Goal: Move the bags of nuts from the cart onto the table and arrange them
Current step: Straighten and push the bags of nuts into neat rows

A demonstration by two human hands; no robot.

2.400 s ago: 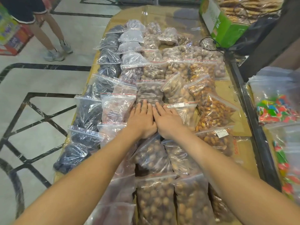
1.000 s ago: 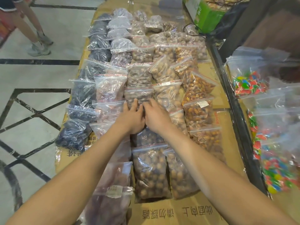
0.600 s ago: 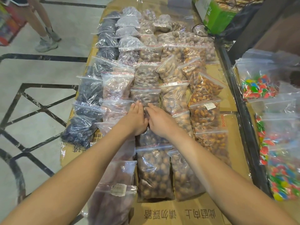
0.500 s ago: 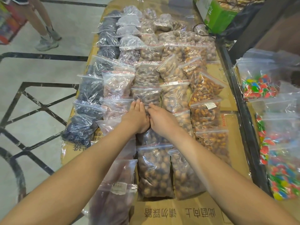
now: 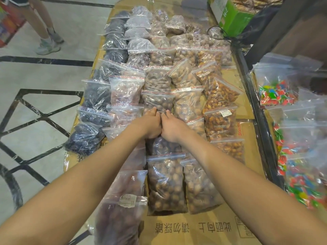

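Several rows of clear zip bags of nuts and dried fruit lie on the cardboard-covered table (image 5: 203, 227): dark ones on the left, pale and brown ones in the middle, orange ones on the right. My left hand (image 5: 152, 123) and my right hand (image 5: 170, 126) lie side by side on the middle column. Their fingers curl onto the near edge of a bag of brown nuts (image 5: 157, 101). Another brown-nut bag (image 5: 163, 145) lies partly hidden under my wrists.
A black rail (image 5: 256, 110) runs along the table's right side. Beyond it are bags of coloured candy (image 5: 279, 92). A green box (image 5: 233, 16) stands at the far right end. A person's legs (image 5: 47, 43) are on the floor at the far left.
My hands stay together on the middle column. Their fingers, flat and stretched out before, have curled down onto the near edge of the brown-nut bag.
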